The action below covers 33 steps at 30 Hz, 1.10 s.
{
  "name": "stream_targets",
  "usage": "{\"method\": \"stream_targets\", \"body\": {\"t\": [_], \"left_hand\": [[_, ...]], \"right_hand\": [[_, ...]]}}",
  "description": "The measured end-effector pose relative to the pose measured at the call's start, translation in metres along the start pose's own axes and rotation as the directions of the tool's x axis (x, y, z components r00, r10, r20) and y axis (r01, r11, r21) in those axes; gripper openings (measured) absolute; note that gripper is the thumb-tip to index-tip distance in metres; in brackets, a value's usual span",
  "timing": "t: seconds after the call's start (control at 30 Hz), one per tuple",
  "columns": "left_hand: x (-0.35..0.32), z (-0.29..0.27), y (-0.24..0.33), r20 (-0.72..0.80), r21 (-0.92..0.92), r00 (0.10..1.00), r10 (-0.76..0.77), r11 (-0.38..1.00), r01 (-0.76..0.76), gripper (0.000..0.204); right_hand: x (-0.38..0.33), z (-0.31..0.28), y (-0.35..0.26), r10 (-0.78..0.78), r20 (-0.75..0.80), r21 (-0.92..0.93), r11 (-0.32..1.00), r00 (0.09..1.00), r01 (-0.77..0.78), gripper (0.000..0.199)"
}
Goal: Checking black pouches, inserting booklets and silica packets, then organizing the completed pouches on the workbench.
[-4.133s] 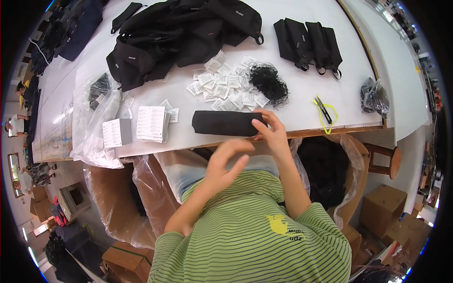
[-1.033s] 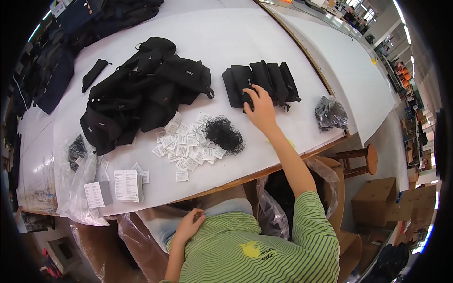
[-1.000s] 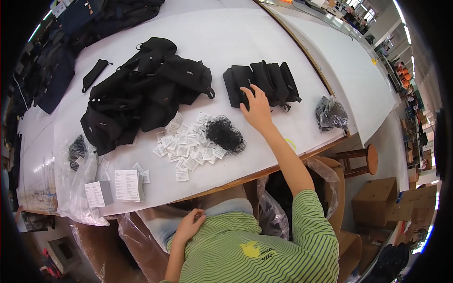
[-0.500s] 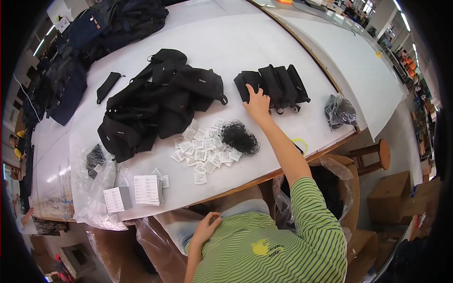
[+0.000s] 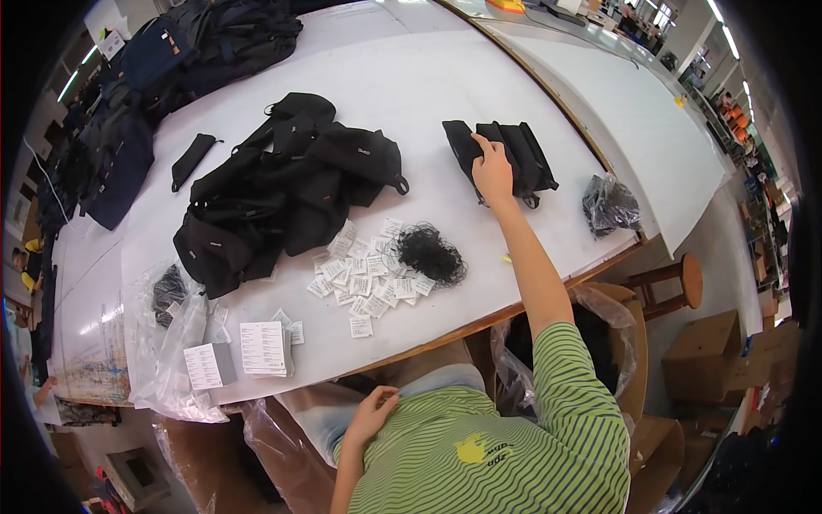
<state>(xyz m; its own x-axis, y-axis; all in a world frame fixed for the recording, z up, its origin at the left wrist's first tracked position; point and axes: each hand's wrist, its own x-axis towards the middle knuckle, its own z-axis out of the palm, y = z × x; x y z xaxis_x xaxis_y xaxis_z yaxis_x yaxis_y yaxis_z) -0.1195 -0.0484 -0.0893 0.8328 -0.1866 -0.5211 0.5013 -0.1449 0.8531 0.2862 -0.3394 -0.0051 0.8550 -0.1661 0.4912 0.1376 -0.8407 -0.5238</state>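
Note:
Toward the right of the table, my right hand point(image 5: 494, 171) is on a row of black fabric pouches point(image 5: 535, 154). Its index finger reaches the top edge of the leftmost pouch point(image 5: 462, 146), and the thumb is hidden. The pouches lie side by side, pressed close and overlapping. My left hand point(image 5: 374, 413) rests at my waist below the table edge, fingers loosely extended, with nothing in it. Left of the row spreads a big heap of black pouches point(image 5: 282, 180). Nearer me are scattered white labels point(image 5: 368, 278) and a tangle of black cords point(image 5: 431, 255).
Two stacks of white cards point(image 5: 264, 349) stand near the front edge beside a clear plastic bag point(image 5: 167, 368). A single black pouch point(image 5: 193, 161) lies left of the heap. Dark bags point(image 5: 197, 51) pile up at the far left. A wooden stool point(image 5: 689, 281) stands at right.
My right hand has moved right across the row. The leftmost pouches have shifted right with it, and the row is narrower. My left hand has stayed at my waist.

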Motion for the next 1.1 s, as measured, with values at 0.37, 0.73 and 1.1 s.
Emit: {"method": "stream_targets", "body": {"t": [0.37,0.73,1.1], "left_hand": [[0.002,0.001,-0.001,0.011,0.016,1.0,-0.017,1.0,0.017,0.027],[0.005,0.001,-0.002,0.023,0.014,1.0,-0.019,1.0,0.018,0.028],[0.117,0.034,0.227,0.2,-0.107,0.821,0.535,0.844,-0.525,0.035]], "right_hand": [[-0.003,-0.003,0.012,-0.512,0.134,-0.073,0.849,0.848,0.524,0.04],[-0.006,0.008,0.02,-0.404,0.016,-0.306,0.869,0.915,0.389,0.044],[-0.003,0.006,0.026,-0.408,0.039,-0.231,0.884,0.912,0.406,0.036]]}}
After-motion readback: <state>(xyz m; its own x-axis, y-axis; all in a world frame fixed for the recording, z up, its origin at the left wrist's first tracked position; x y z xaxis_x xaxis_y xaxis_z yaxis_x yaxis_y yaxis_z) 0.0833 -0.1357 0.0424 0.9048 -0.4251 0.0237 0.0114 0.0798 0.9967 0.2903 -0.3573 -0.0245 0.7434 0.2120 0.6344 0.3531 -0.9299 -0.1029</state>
